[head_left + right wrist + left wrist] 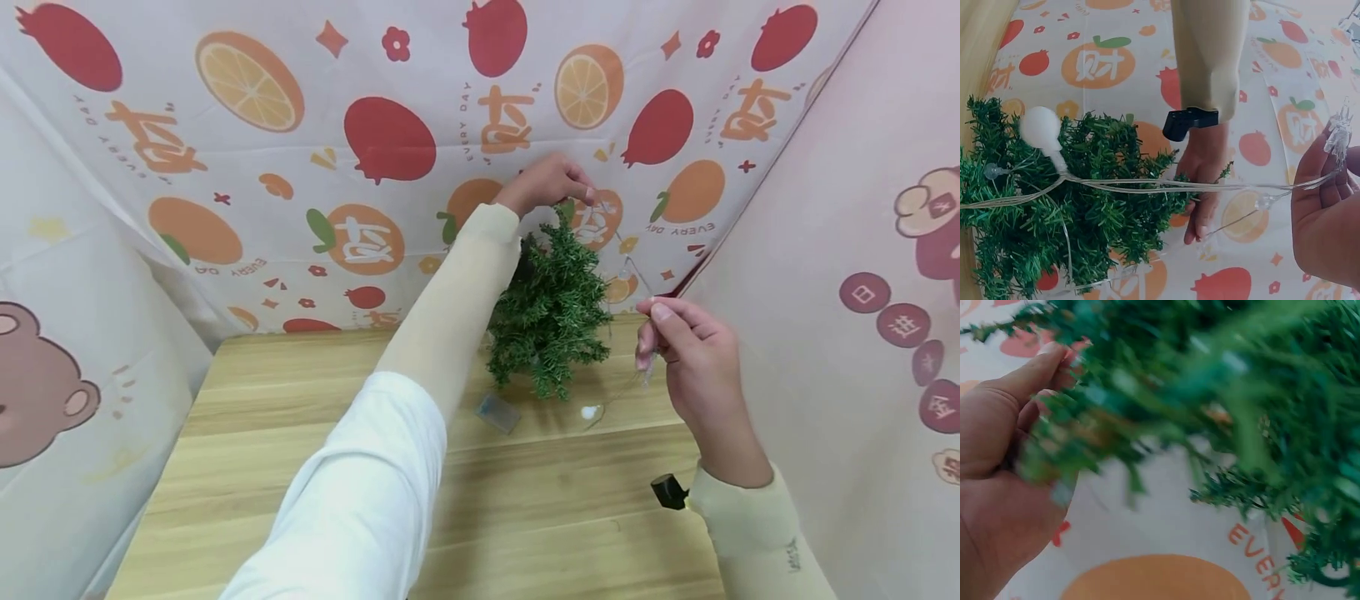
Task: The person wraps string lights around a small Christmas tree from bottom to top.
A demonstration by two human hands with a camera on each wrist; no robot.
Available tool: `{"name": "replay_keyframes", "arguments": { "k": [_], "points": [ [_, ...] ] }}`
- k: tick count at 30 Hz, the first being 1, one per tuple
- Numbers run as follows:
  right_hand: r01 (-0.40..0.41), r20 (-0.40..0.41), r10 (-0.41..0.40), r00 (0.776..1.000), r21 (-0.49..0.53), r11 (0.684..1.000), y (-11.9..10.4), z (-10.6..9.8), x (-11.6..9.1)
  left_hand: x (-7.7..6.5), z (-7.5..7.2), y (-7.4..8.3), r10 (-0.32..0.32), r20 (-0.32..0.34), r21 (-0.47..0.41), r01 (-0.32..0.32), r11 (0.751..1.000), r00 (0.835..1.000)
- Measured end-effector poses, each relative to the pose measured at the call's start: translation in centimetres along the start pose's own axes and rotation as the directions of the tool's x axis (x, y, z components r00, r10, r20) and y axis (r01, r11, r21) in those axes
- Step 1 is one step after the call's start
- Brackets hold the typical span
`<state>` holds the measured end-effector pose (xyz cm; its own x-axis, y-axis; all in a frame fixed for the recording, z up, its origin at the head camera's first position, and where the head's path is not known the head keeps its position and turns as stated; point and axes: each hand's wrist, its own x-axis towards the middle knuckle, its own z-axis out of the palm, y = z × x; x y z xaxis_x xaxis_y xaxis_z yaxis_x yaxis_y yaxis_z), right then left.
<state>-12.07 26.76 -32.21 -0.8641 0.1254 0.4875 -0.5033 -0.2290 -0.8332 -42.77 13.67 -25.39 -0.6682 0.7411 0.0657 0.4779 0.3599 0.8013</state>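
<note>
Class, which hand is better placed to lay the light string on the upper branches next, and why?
Left, probably. The left hand is beside the top of the tree and pinches the light string. The right hand holds another part of it, off to the tree's right.

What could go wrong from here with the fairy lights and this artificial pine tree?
1. The fairy-light wire pinched in the left hand passes close to the bristly artificial pine tree, so it might snag on needles.
2. Several strands gather at the right hand; they could tangle.
3. The white globe bulb, on a branching lead, might catch on the foliage.
</note>
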Motion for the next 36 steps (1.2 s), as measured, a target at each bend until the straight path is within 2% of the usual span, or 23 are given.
{"name": "replay_keyframes", "arguments": {
  "k": [2,5,8,12,16,22,25,29,33,36],
  "points": [
    [-0.012,0.008,0.012,1.0,0.005,1.0,0.1,0.2,0.0,-0.3,-0.1,-0.6,-0.017,-0.021,-0.04,0.016,0.999,1.0],
    [-0.012,0.013,0.012,1.0,0.014,1.0,0.2,0.4,0.1,-0.9,-0.2,-0.8,-0.016,-0.057,-0.095,0.011,0.995,0.998],
    [-0.005,0.014,0.004,1.0,0.028,1.0,0.0,0.6,0.2,-1.9,-0.3,0.0,0.0,-0.1,-0.146,-0.014,0.989,0.995],
    [0.0,0.039,-0.001,0.999,0.022,1.0,-0.1,0.8,0.4,-2.8,-0.4,0.7,-0.024,-0.148,-0.195,-0.005,0.981,0.989],
    [0.022,0.068,-0.025,0.997,0.044,0.999,-0.1,1.5,0.5,-2.9,-0.4,-0.1,-0.048,-0.184,-0.255,-0.001,0.967,0.982],
    [0.104,0.165,-0.121,0.979,0.111,0.988,-0.2,3.4,1.2,-2.9,-0.4,-1.7,-0.064,-0.227,-0.364,-0.024,0.931,0.972],
    [0.131,0.183,-0.142,0.973,0.066,0.989,-0.1,4.6,1.5,-3.1,-0.8,-2.2,-0.099,-0.245,-0.424,-0.015,0.906,0.965],
    [0.125,0.181,-0.111,0.977,-0.063,0.99,0.2,6.0,1.6,-3.4,-1.1,-2.6,-0.111,-0.275,-0.456,-0.028,0.89,0.955],
    [0.065,0.189,-0.03,0.982,-0.18,0.981,0.7,6.9,1.3,-3.8,-1.1,-3.0,-0.139,-0.314,-0.498,-0.038,0.866,0.939],
    [0.023,0.206,0.031,0.978,-0.253,0.967,1.2,7.3,1.0,-4.0,-1.1,-3.4,-0.163,-0.336,-0.486,-0.023,0.873,0.928]
  ]
}}
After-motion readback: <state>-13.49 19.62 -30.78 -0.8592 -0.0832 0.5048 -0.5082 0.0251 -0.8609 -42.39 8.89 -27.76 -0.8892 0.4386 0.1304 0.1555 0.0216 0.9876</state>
